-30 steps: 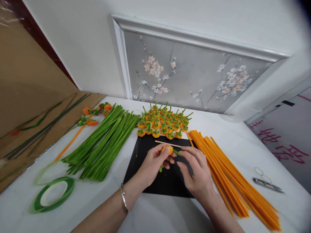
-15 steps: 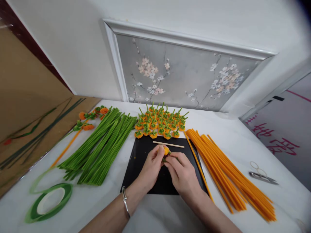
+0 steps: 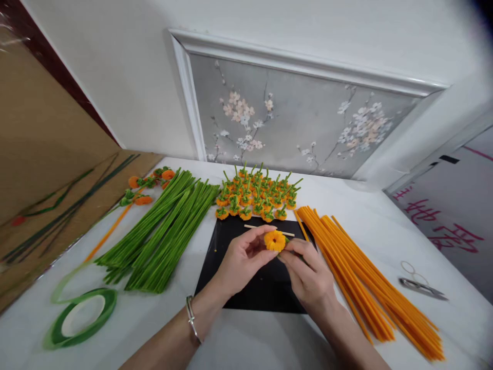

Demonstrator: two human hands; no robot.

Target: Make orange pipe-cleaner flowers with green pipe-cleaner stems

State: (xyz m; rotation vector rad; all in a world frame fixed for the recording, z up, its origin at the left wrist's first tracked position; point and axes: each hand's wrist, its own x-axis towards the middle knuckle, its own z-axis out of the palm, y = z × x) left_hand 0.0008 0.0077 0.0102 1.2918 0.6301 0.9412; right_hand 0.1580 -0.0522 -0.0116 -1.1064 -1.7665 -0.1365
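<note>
An orange pipe-cleaner flower is held over the black mat, its ruffled face and dark centre turned towards me. My left hand has its thumb and forefinger closed on the flower's rim from the left. From the right, my right hand pinches the green part at the flower's back, mostly hidden by the fingers. Just behind the flower a thin wooden stick lies across the mat, partly covered by my fingers.
Several finished orange flowers stand face down behind the mat, green stems up. Green pipe cleaners and green tape lie left. Orange pipe cleaners and scissors lie right. A cardboard sheet borders the left.
The flower has been turned so its face points towards me, and it sits slightly further right. My left fingers have spread around its rim; my right hand has shifted right.
</note>
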